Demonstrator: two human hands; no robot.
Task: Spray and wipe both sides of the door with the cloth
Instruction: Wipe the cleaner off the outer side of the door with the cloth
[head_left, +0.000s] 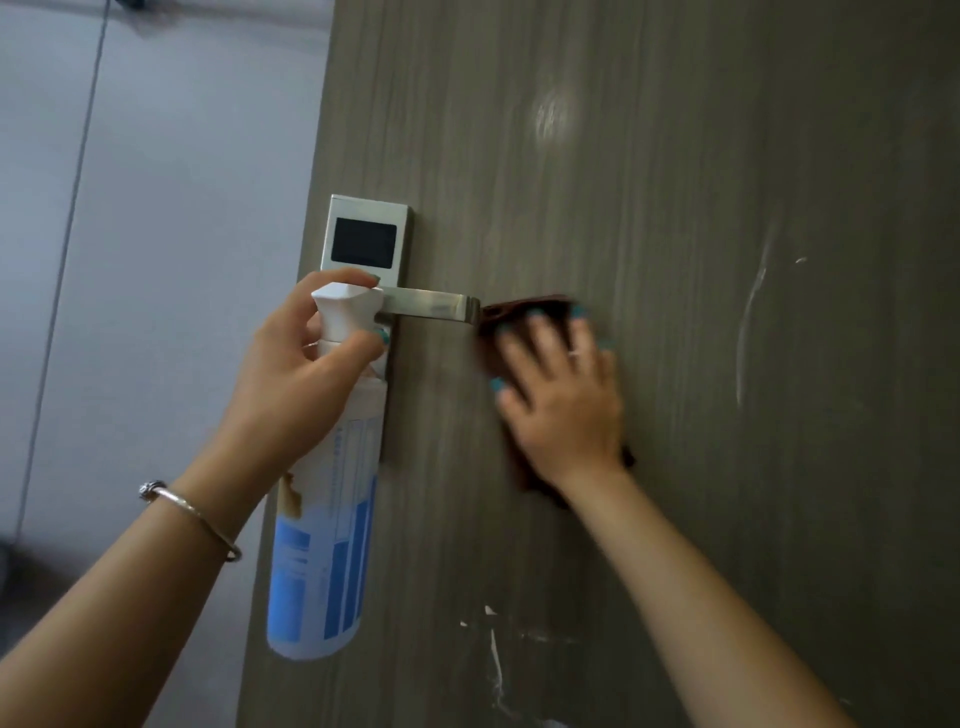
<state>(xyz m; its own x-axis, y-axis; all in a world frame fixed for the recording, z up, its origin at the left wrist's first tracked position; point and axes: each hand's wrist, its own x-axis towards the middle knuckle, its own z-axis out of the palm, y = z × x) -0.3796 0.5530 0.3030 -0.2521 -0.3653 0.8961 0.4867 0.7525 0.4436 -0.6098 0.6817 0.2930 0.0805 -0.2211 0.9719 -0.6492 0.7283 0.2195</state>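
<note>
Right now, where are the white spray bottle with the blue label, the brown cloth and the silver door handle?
white spray bottle with the blue label (332, 545), head view, on its label.
brown cloth (524, 307), head view, on its top edge above the fingers.
silver door handle (431, 305), head view, on the lever's middle.

Left hand (291, 374) gripping spray bottle (324, 545) by lever handle (431, 306), right hand (563, 395) pressing brown cloth (524, 306) flat on door (675, 156)

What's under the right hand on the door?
A brown cloth, pressed flat against the door by the right hand. Only its edges show; the door surface beneath is covered.
</note>
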